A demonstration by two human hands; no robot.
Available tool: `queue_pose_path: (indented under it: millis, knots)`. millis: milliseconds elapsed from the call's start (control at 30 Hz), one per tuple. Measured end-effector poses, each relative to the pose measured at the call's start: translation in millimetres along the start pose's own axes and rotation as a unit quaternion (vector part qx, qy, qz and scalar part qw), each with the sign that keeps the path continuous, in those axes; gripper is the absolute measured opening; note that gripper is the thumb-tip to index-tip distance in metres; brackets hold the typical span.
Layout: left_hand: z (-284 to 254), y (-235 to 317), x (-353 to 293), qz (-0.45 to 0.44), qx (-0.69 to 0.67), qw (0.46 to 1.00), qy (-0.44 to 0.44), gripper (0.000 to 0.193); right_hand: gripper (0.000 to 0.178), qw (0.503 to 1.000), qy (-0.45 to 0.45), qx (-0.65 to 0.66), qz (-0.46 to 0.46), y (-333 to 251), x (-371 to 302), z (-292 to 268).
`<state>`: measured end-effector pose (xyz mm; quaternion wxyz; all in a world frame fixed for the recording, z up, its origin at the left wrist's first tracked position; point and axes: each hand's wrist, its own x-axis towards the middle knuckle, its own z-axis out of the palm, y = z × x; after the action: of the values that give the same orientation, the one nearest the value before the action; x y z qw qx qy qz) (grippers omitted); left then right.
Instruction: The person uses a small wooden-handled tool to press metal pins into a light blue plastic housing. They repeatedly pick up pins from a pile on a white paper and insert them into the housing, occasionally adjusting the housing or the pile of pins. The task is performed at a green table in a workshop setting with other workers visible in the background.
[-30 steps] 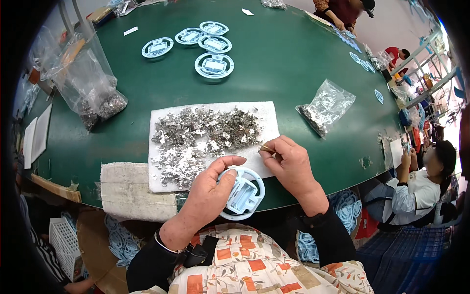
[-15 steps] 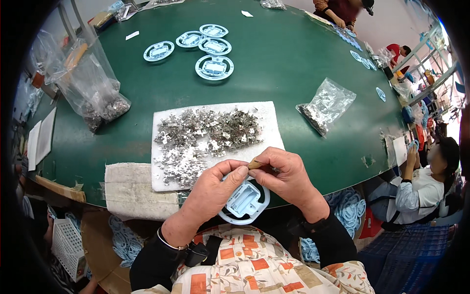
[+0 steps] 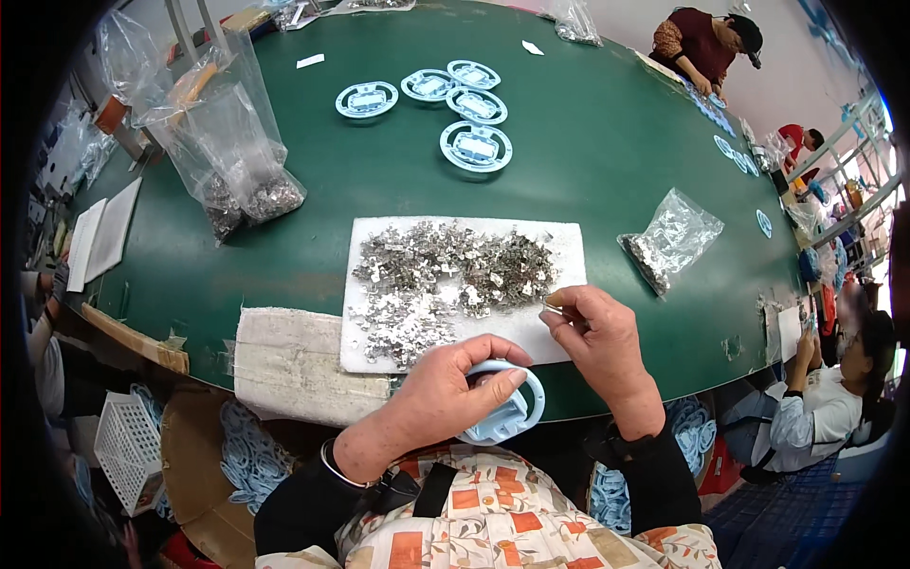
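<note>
My left hand (image 3: 463, 387) grips a light blue oval plastic part (image 3: 507, 425) with a round rim, its thumb and fingers closed over the upper left edge. The part tilts, so its inner face shows only partly. To the right, my right hand (image 3: 605, 343) is apart from it, thumb and fingertips pinching a small shiny metal piece (image 3: 552, 308) over the right side of a white foam pad (image 3: 571, 270). Many small silvery metal clips (image 3: 408, 332) lie heaped on that pad, just beyond both hands.
Several blue oval parts (image 3: 476, 149) lie farther back on the green table (image 3: 578, 142). Clear bags of metal pieces stand left (image 3: 256, 180) and right (image 3: 671, 242). A worn cloth pad (image 3: 294, 365) lies at the near edge. Below are boxes of blue parts (image 3: 251, 455). Co-workers sit at right.
My hands have parted: the right one moved away to the right, over the pad's edge. The blue part now tilts in my left hand. A brown scrap seen between the fingers no longer shows. The view has shifted.
</note>
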<state>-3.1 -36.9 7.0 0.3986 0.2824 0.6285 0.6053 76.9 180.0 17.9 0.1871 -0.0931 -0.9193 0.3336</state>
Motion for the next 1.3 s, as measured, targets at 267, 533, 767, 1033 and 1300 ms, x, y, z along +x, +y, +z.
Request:
queue_pose_path:
  millis: [267,533,767,1033,1300]
  knots:
    - [-66,13,8,0.1,-0.303,0.942,0.107,0.025,0.016,0.995,-0.032,0.089,0.004,-15,1,7]
    - [-75,23,5,0.116,-0.376,0.891,0.227,0.029,0.023,0.97,-0.206,0.016,-0.124,-42,-28,34]
    - [-78,28,-8,0.133,-0.361,0.888,0.253,0.029,0.028,0.947,-0.205,-0.093,-0.23,-53,-35,57]
    - [-87,16,-27,0.14,-0.345,0.888,0.271,0.03,0.035,0.909,-0.198,-0.094,-0.355,-33,-58,51]
    - [-97,9,-40,0.171,-0.352,0.885,0.253,0.027,0.02,0.965,-0.105,-0.042,-0.237,-61,-15,56]
